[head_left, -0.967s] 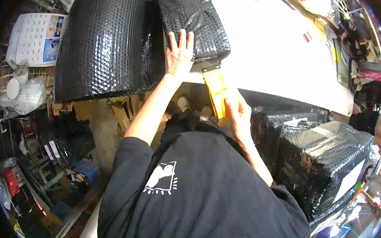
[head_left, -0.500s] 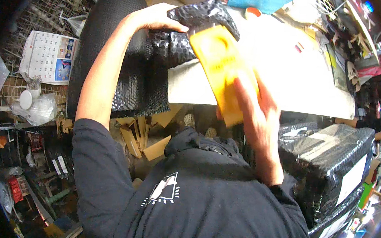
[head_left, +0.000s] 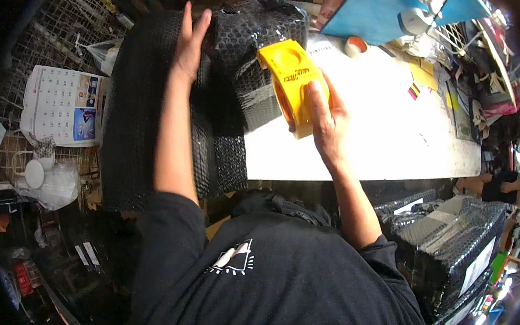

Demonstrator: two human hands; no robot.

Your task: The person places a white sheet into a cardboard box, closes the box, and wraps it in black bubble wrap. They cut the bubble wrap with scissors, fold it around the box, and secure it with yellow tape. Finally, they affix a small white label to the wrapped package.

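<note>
My right hand (head_left: 324, 119) grips a yellow tape dispenser (head_left: 291, 82) and holds it against a parcel wrapped in black bubble wrap (head_left: 254, 46) on the white table (head_left: 372, 134). A strip of clear tape runs from the dispenser across the parcel. My left hand (head_left: 191, 44) rests flat, fingers together, on the parcel's left side, next to a big roll of black bubble wrap (head_left: 136, 110).
A tape roll (head_left: 356, 46) and a blue board (head_left: 393, 17) lie at the table's far side. Wrapped black parcels (head_left: 454, 251) are stacked at the lower right. A wall calendar (head_left: 63, 107) and a wire rack stand at the left. Another person (head_left: 502, 184) is at the right edge.
My right hand has carried the yellow dispenser up from the table's near edge onto the parcel, laying tape. My left hand has slid to the parcel's far left side.
</note>
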